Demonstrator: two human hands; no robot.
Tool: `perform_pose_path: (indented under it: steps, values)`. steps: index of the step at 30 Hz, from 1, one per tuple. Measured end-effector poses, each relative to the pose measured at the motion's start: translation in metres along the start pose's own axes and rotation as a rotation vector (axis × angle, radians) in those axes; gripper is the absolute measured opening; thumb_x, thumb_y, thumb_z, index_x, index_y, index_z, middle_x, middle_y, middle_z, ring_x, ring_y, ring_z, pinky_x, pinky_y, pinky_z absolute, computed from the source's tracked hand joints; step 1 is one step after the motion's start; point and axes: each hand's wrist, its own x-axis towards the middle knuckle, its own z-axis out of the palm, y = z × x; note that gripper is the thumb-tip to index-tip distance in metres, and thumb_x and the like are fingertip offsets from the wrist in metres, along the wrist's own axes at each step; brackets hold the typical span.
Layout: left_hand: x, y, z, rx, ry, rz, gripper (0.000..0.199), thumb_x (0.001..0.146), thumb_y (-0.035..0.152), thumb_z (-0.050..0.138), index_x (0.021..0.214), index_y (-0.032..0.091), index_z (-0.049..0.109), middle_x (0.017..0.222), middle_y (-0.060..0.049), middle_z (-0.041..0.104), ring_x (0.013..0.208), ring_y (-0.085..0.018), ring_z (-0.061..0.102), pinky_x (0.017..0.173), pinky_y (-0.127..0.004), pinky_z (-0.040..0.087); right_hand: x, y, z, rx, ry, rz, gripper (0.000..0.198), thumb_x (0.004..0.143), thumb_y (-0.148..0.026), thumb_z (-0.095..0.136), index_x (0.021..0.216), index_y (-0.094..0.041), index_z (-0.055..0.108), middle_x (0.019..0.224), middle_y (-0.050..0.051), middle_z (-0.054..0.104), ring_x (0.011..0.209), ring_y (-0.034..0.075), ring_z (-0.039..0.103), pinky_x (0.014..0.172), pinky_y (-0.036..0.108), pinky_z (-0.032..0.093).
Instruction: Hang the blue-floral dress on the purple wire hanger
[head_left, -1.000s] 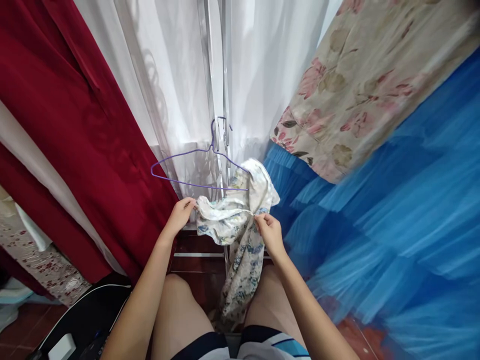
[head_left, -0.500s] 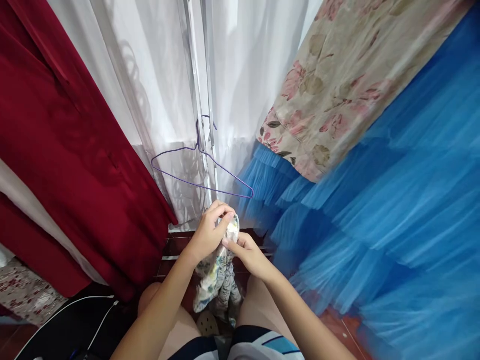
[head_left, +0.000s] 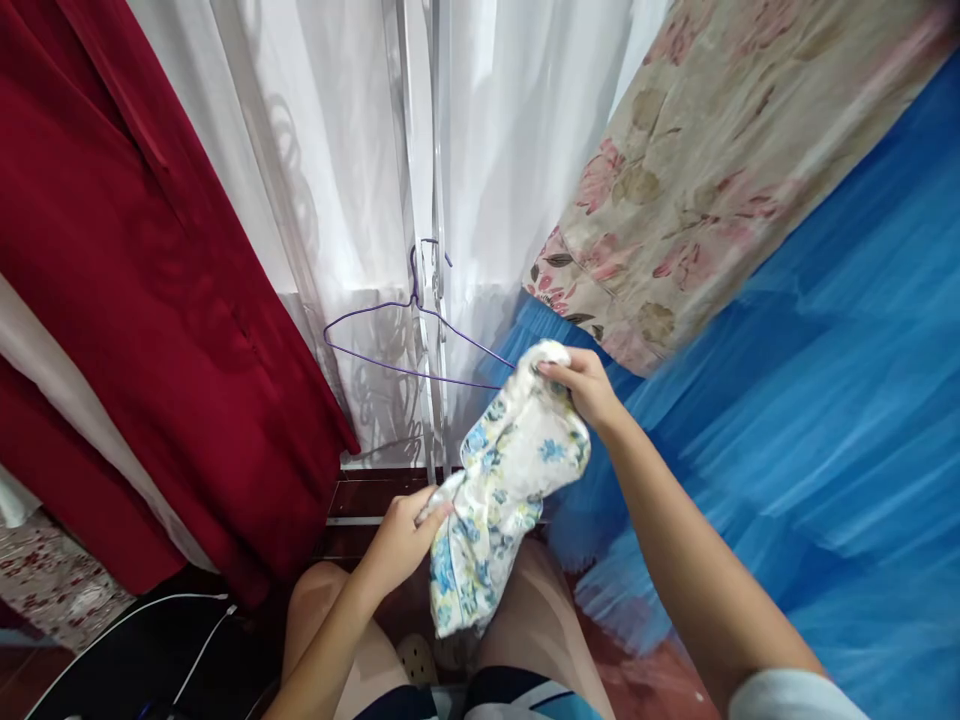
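A small white garment [head_left: 499, 490] with blue and yellow flowers stretches slantwise between my two hands, over my lap; its exact kind I cannot make out. My right hand [head_left: 583, 385] pinches its upper end, thumb on the near side. Lower and to the left, my left hand [head_left: 409, 540] grips its side edge between thumb and fingers. Just behind the cloth, a purple wire hanger [head_left: 375, 362] hangs on a white metal stand [head_left: 426, 200]. The garment covers the hanger's right corner.
Red cloth [head_left: 187, 330] hangs at the left, white curtains [head_left: 330, 150] behind the stand. At the right hang a beige floral cloth [head_left: 637, 230] and a blue tulle skirt [head_left: 810, 450]. A black round surface with a white cable [head_left: 202, 650] is at lower left.
My right hand has moved up and right with the garment's upper end, and my left hand has dropped lower. The bunched garment is now spread out between them.
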Motion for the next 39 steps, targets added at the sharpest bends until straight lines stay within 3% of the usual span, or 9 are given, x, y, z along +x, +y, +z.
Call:
perform_pose_path:
  steps: [4,7,11,16,22,29,33,36,39]
  values:
    - [0.018,0.018,-0.029,0.001,0.268,0.071,0.033,0.091,0.049,0.054,0.084,0.018,0.063,0.076,-0.002,0.058,0.072,-0.018,0.052,0.067,-0.027,0.042,0.062,0.005,0.034,0.087,-0.051,0.019,0.022,0.065,-0.035,0.077,0.069,-0.017,0.066,0.063,-0.003,0.062,0.058,0.012,0.054,0.058,0.023,0.042]
    - [0.023,0.023,-0.062,-0.036,0.377,0.089,0.032,0.090,0.049,0.056,0.079,0.019,0.059,0.069,0.000,0.052,0.065,-0.016,0.047,0.058,-0.026,0.037,0.075,0.009,0.060,0.114,-0.171,0.103,0.029,0.067,-0.042,0.076,0.070,-0.016,0.065,0.061,-0.002,0.063,0.056,0.012,0.054,0.055,0.024,0.043]
    - [0.019,0.001,-0.111,0.143,0.302,0.103,0.031,0.091,0.046,0.054,0.076,0.020,0.060,0.069,-0.001,0.053,0.065,-0.017,0.047,0.059,-0.026,0.037,0.062,0.010,0.072,0.118,-0.290,0.207,0.036,0.070,-0.048,0.075,0.070,-0.013,0.068,0.058,0.003,0.066,0.049,0.015,0.056,0.048,0.025,0.043]
    - [0.043,-0.044,-0.180,0.603,0.078,0.176,0.015,0.083,0.033,0.057,0.083,0.025,0.070,0.084,-0.004,0.066,0.088,-0.025,0.057,0.094,-0.037,0.038,0.052,-0.007,0.061,0.145,-0.360,0.358,0.029,0.067,-0.038,0.081,0.072,-0.012,0.070,0.062,0.006,0.071,0.049,0.016,0.061,0.046,0.025,0.047]
    - [0.126,-0.035,-0.247,0.571,0.313,0.147,0.015,0.075,0.017,0.050,0.074,0.024,0.064,0.074,-0.003,0.063,0.076,-0.023,0.055,0.075,-0.029,0.038,0.047,-0.022,0.065,0.153,-0.369,0.383,0.020,0.073,-0.030,0.078,0.081,-0.013,0.071,0.074,0.008,0.075,0.061,0.019,0.068,0.055,0.026,0.054]
    - [0.189,0.001,-0.247,0.335,0.659,0.216,0.022,0.077,0.013,0.041,0.079,0.018,0.062,0.074,-0.004,0.062,0.069,-0.018,0.053,0.066,-0.027,0.039,0.042,-0.028,0.063,0.253,-0.399,0.459,0.019,0.074,-0.027,0.077,0.085,-0.014,0.070,0.075,0.009,0.076,0.064,0.022,0.071,0.059,0.030,0.058]
    - [0.194,0.021,-0.234,0.180,0.610,0.267,0.023,0.079,0.018,0.042,0.089,0.016,0.063,0.081,-0.005,0.067,0.068,-0.016,0.058,0.065,-0.026,0.045,0.050,-0.022,0.058,0.325,-0.462,0.556,0.017,0.074,-0.025,0.075,0.087,-0.014,0.071,0.077,0.010,0.077,0.064,0.022,0.072,0.061,0.032,0.059]
    - [0.191,0.044,-0.223,0.089,0.547,0.369,0.022,0.077,0.024,0.059,0.097,0.016,0.062,0.091,-0.006,0.069,0.075,-0.015,0.061,0.067,-0.025,0.046,0.053,-0.018,0.059,0.392,-0.446,0.610,0.014,0.077,-0.024,0.072,0.084,-0.012,0.071,0.073,0.009,0.076,0.060,0.020,0.070,0.063,0.031,0.059]
    - [0.184,0.064,-0.208,0.242,0.532,0.389,0.026,0.076,0.038,0.071,0.089,0.016,0.065,0.090,-0.005,0.068,0.080,-0.016,0.060,0.070,-0.025,0.044,0.050,-0.025,0.062,0.393,-0.431,0.643,0.020,0.081,-0.032,0.070,0.080,-0.013,0.069,0.074,0.010,0.075,0.064,0.023,0.071,0.066,0.035,0.059]
